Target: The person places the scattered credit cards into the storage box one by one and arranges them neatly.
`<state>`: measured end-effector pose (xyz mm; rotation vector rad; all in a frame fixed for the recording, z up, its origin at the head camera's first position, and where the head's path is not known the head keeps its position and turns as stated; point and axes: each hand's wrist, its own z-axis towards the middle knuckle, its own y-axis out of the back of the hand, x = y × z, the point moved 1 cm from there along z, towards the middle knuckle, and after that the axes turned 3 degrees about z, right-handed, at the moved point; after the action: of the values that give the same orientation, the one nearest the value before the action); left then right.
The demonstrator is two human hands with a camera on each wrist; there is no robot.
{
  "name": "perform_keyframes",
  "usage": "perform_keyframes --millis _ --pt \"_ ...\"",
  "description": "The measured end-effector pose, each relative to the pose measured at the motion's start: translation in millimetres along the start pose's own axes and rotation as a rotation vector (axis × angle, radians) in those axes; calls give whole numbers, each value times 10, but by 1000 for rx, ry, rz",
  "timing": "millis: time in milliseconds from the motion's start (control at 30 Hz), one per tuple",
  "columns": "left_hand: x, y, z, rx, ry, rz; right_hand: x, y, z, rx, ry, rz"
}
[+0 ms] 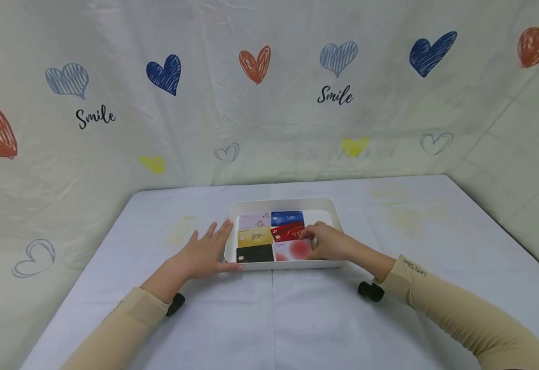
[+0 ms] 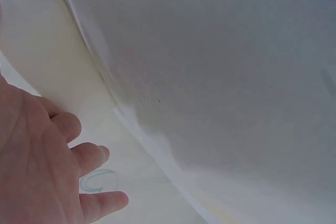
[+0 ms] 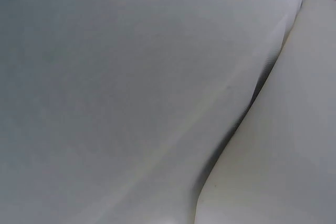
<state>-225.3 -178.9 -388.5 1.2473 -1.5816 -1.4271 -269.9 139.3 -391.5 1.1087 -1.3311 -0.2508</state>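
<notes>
A shallow white tray holds cards laid out in two columns. In its left column are a pale lilac card, a gold card and a black card. The right column has a blue VIP card, a slightly tilted red card and a pale pink card with red circles. My right hand pinches the pink card at its right end. Fingers spread, my left hand rests against the tray's left side, its thumb by the front rim. The left wrist view shows that hand's palm.
A white cloth covers the table, with faint yellowish stains. Behind it hangs a pale curtain printed with hearts and "Smile". Dark wrist cameras sit under both sleeves, the right one close over the cloth.
</notes>
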Motion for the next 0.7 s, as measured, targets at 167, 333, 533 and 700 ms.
perform_keyframes --millis 167,333,533,700 --pt "10 -7 13 -3 -4 8 -10 11 -3 9 -6 -14" --pt "19 -10 17 3 -5 -1 -27 12 -3 26 6 -73" --pt "10 -12 5 4 -3 -10 -30 -1 1 28 15 -100" --pt "10 1 8 3 -2 -2 -26 -10 3 23 11 -99"
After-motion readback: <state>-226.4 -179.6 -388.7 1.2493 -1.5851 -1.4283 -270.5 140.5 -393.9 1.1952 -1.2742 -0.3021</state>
